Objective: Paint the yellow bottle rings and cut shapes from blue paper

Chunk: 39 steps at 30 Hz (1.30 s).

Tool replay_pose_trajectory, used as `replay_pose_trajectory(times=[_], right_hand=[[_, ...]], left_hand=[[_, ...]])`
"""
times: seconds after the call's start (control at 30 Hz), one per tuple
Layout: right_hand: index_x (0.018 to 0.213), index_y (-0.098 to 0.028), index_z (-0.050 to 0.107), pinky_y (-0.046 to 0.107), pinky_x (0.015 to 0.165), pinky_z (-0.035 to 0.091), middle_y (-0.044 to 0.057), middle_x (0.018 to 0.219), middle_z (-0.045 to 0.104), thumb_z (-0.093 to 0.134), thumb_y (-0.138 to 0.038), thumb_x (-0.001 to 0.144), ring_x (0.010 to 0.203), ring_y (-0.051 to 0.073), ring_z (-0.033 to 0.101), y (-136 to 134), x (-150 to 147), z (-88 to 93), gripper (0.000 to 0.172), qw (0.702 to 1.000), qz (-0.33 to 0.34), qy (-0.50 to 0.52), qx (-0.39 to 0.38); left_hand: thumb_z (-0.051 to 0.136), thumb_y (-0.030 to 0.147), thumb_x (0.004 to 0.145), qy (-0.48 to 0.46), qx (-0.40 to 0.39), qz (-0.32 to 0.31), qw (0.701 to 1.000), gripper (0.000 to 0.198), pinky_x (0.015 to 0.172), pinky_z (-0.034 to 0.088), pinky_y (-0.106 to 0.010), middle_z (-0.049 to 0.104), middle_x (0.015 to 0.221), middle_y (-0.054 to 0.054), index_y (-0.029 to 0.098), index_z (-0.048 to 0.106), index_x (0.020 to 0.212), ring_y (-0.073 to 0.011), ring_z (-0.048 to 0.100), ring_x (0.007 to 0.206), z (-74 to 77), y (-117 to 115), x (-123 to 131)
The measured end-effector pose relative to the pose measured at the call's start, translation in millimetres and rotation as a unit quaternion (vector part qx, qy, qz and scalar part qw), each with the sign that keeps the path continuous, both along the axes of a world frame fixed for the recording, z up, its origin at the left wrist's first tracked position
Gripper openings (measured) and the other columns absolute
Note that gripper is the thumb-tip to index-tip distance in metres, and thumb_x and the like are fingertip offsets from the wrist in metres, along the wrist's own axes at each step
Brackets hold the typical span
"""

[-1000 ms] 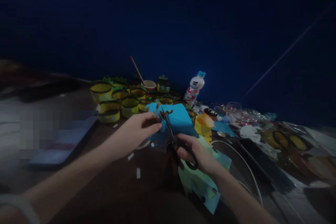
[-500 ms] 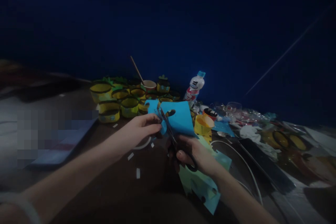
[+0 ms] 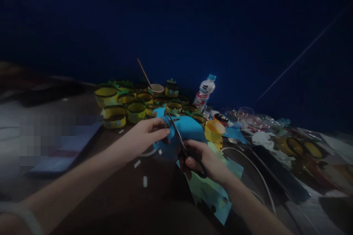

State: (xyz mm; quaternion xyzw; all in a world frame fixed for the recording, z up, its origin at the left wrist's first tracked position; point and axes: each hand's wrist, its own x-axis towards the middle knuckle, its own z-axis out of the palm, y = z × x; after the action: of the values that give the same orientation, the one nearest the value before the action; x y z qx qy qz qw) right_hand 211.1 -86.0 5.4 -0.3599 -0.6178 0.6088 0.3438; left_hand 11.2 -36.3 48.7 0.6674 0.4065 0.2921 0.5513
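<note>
My right hand (image 3: 200,156) is closed around the dark handles of a pair of scissors (image 3: 179,136), whose blades point up and to the left. Between and behind the blades lies a sheet of blue paper (image 3: 191,127), now bent over. My left hand (image 3: 156,130) pinches the paper's left part close to the blade tips. Under my right hand lie pale green and light blue paper sheets (image 3: 212,191) with cut-out holes. Small white scraps (image 3: 145,181) are scattered on the dark table (image 3: 118,198).
Several yellow paper rings (image 3: 114,116) stand behind my hands, near a cup (image 3: 157,89) with a stick. A white bottle (image 3: 204,91) with a blue cap stands at the back. At right are a dark phone-like slab (image 3: 280,172), a white cable (image 3: 263,180) and crumpled tissue (image 3: 264,141).
The blue paper has tipped and curled downward from its flat, raised position, uncovering yellow rings behind it. Both hands stay in nearly the same place, and the scissors' blades have shifted slightly.
</note>
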Motion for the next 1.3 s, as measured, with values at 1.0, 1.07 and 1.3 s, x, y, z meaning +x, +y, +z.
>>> replay_pose_trajectory(times=[1.0, 1.07, 1.3], right_hand=[[0.094, -0.014, 0.055, 0.020, 0.045, 0.037, -0.002, 0.063, 0.053, 0.065, -0.049, 0.070, 0.048, 0.008, 0.048, 3, 1, -1.9, 0.044, 1.000, -0.008, 0.008, -0.004], [0.093, -0.013, 0.055, 0.020, 0.044, 0.037, -0.002, 0.063, 0.053, 0.066, -0.048, 0.070, 0.048, 0.007, 0.047, 3, 1, -2.2, 0.043, 1.000, -0.009, 0.007, -0.003], [0.092, -0.014, 0.055, 0.021, 0.045, 0.038, -0.001, 0.063, 0.055, 0.066, -0.051, 0.068, 0.049, 0.008, 0.049, 2, 2, -2.2, 0.045, 1.000, -0.006, -0.002, -0.014]], left_hand=[[0.054, 0.036, 0.074, 0.055, 0.006, -0.001, 0.998, 0.020, 0.066, 0.047, -0.028, 0.066, 0.071, 0.000, 0.018, 0.060, 0.080, -0.0180, 0.063, 0.070, 8.1, -2, 0], [0.053, 0.035, 0.075, 0.060, 0.006, 0.000, 0.998, 0.019, 0.065, 0.047, -0.027, 0.065, 0.072, 0.000, 0.017, 0.059, 0.080, -0.0179, 0.063, 0.071, 9.8, -2, 0], [0.050, 0.038, 0.077, 0.096, 0.074, -0.018, 0.992, 0.023, 0.064, 0.045, -0.027, 0.066, 0.078, -0.001, 0.019, 0.061, 0.083, -0.0197, 0.061, 0.075, 8.8, -1, -4]])
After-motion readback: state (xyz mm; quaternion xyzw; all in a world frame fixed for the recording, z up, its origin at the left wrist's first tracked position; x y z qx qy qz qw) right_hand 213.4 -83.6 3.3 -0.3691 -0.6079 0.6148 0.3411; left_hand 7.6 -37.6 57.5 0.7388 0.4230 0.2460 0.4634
